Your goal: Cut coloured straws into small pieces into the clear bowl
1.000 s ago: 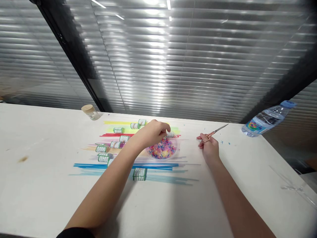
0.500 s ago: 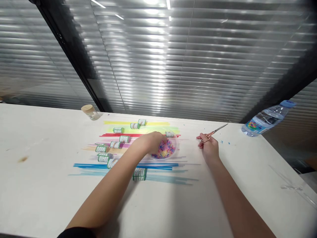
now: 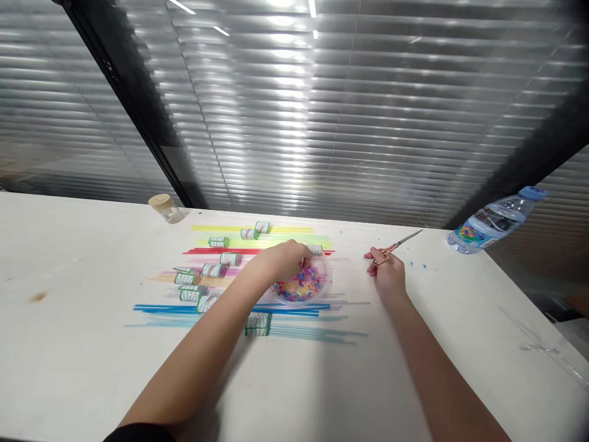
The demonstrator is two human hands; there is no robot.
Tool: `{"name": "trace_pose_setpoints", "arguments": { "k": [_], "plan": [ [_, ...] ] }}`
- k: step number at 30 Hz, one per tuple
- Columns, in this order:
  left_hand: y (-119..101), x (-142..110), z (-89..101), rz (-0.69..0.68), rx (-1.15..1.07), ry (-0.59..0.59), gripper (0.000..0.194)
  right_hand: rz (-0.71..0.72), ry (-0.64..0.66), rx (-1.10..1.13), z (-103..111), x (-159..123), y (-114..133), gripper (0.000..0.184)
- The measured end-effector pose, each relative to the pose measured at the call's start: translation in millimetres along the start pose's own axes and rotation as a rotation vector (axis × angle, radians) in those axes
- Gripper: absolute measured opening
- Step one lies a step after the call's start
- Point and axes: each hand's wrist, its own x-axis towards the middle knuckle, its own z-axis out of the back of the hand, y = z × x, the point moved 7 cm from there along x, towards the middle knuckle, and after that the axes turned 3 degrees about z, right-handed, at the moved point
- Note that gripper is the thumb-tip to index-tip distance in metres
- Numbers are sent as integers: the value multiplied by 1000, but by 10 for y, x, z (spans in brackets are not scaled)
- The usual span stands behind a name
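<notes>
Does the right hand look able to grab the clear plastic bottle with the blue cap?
Probably not freely: the right hand holds rose-gold-handled metal scissors, though only small blue scraps lie between it and the bottle.

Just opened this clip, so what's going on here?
A person's left hand is at a clear round bowl of colourful clippings; whether it grips any is hidden. The right hand holds copper-handled scissors, blades pointing away. Coloured strips with green-edged labels lie across the white table.
</notes>
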Motion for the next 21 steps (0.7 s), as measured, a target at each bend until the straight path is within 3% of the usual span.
{"name": "trace_pose_setpoints", "arguments": {
  "k": [10,17,21],
  "plan": [
    [53,-39,52,-15,-75,4,36,3,-4,-21,2,-3,15,36],
    [-17,-104,-10,134,90,222,27,-13,-11,-33,-3,-31,50,38],
    [-30,-93,4,139,93,196,32,-10,-5,-26,-14,-42,70,38]
  ]
}}
